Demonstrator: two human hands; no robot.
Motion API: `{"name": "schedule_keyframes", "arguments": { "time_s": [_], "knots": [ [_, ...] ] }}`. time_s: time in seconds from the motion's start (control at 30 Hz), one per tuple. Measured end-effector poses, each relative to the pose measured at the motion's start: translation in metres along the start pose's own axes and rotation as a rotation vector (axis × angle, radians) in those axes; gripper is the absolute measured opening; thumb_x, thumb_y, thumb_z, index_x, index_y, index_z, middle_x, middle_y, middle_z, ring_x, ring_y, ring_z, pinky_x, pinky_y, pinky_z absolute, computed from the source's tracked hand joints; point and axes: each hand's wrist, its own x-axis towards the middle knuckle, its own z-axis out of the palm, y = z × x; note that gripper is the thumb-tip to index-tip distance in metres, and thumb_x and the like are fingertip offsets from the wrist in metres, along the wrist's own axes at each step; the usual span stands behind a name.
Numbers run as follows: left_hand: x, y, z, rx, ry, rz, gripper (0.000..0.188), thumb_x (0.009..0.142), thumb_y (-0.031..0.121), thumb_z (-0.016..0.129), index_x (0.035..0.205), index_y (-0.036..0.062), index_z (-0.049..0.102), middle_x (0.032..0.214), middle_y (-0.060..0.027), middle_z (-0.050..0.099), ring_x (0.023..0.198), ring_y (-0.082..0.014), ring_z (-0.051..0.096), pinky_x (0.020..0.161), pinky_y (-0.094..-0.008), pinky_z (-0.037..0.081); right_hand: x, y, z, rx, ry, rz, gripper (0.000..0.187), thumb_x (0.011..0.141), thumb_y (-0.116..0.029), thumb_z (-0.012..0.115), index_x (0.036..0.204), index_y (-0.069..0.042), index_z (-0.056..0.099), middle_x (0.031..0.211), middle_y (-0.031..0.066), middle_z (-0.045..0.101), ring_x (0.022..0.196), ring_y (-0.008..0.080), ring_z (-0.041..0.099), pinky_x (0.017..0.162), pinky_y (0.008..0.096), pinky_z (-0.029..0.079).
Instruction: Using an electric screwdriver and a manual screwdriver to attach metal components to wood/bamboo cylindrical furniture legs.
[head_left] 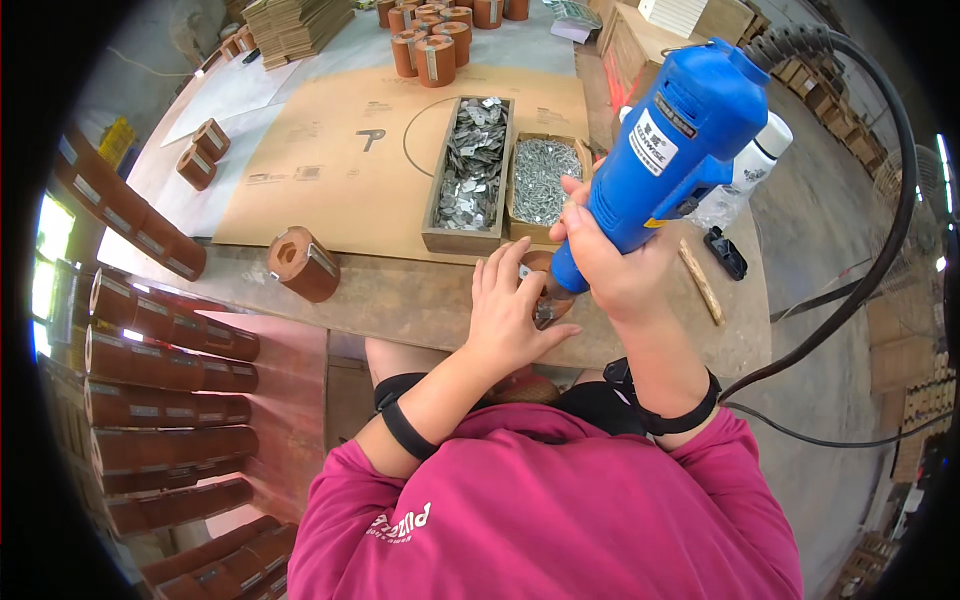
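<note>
Beneath the tool (650,140) clamped in the right hand (622,262), a block (540,259) seems midway through work, left hand (508,312) over it, its grip unclear; leftward, rows of plated blocks (165,364) look finished.

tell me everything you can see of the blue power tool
The power tool has a glossy blue, plastic-looking body, a white label and yellow sticker, and a thick black cable at its top. The right hand grips it tilted, nose down toward the brown cylinder by the left hand.
</note>
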Motion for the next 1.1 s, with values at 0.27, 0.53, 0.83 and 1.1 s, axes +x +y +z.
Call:
{"name": "schedule_keyframes", "arguments": {
  "time_s": [0.27, 0.53, 0.83, 1.1],
  "knots": [
    [-0.005, -0.007, 0.013, 0.104, 0.015, -0.016, 0.046, 0.051, 0.028, 0.076, 0.084, 0.005, 0.052, 0.121, -0.0201, 0.037, 0.111, -0.038, 0.036, 0.091, -0.0534, 0.027, 0.0, -0.001, 0.005, -0.041, 0.003, -0.035, 0.026, 0.072, 0.004, 0.054, 0.098, 0.002, 0.046, 0.07, 0.0035, 0.055, 0.057, 0.0129, 0.058, 0.084, 0.0426, 0.044],
    [-0.006, -0.006, 0.014, 0.08, 0.01, -0.058, 0.044, 0.052, 0.026, 0.075, 0.083, 0.004, 0.052, 0.121, -0.0195, 0.038, 0.109, -0.0367, 0.038, 0.089, -0.0542, 0.029, -0.001, 0.002, 0.007, 0.028, 0.031, -0.02, 0.024, 0.072, 0.003, 0.054, 0.096, 0.001, 0.046, 0.069, 0.0034, 0.054, 0.057, 0.0123, 0.058, 0.084, 0.0433, 0.044],
    [-0.005, -0.008, 0.017, 0.065, 0.024, -0.046, 0.043, 0.053, 0.026, 0.075, 0.081, 0.0037, 0.051, 0.12, -0.0192, 0.038, 0.105, -0.0356, 0.04, 0.088, -0.0544, 0.03, -0.002, 0.002, 0.003, 0.012, 0.001, 0.0, 0.027, 0.073, 0.004, 0.054, 0.097, 0.001, 0.045, 0.07, 0.0041, 0.054, 0.058, 0.013, 0.058, 0.085, 0.0441, 0.043],
    [0.0, -0.015, 0.003, -0.062, -0.11, -0.006, 0.045, 0.05, 0.018, 0.077, 0.085, 0.0038, 0.053, 0.122, -0.0201, 0.036, 0.111, -0.0389, 0.036, 0.091, -0.0434, 0.034, -0.002, 0.005, -0.034, 0.412, 0.138, 0.058, 0.042, 0.072, -0.005, 0.055, 0.11, 0.003, 0.038, 0.071, 0.0096, 0.057, 0.068, 0.0189, 0.058, 0.079, 0.0413, 0.047]
  ]
}}
